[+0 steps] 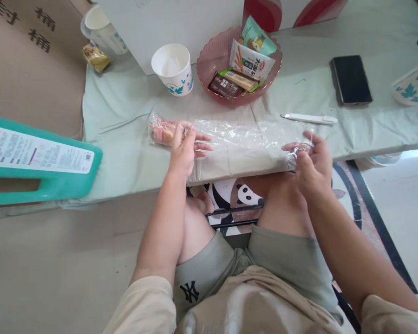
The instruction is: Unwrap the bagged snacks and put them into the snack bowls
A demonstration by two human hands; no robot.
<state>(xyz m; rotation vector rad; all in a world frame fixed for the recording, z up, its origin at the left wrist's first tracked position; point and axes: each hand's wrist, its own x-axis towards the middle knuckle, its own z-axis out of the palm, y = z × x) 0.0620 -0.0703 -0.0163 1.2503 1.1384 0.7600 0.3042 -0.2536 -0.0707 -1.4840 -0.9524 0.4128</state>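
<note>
A long clear plastic bag (244,139) stretches crosswise between my hands, over the table's front edge. Its left end wraps a pinkish packet (163,132), partly hidden, whose contents I cannot make out. My left hand (186,148) pinches the bag just right of that packet with thumb and forefinger, its other fingers stretched out. At the far right end, my right hand (313,162) closes on the crumpled plastic. Behind the bag lies a white craft knife (310,119), apart from both hands.
A pink bowl (216,95) of wrapped snacks and a white paper cup (176,69) stand behind the bag. To the right lie a black phone (351,81) and another paper cup (414,86). A green container (55,181) and a cardboard box (35,88) occupy the left.
</note>
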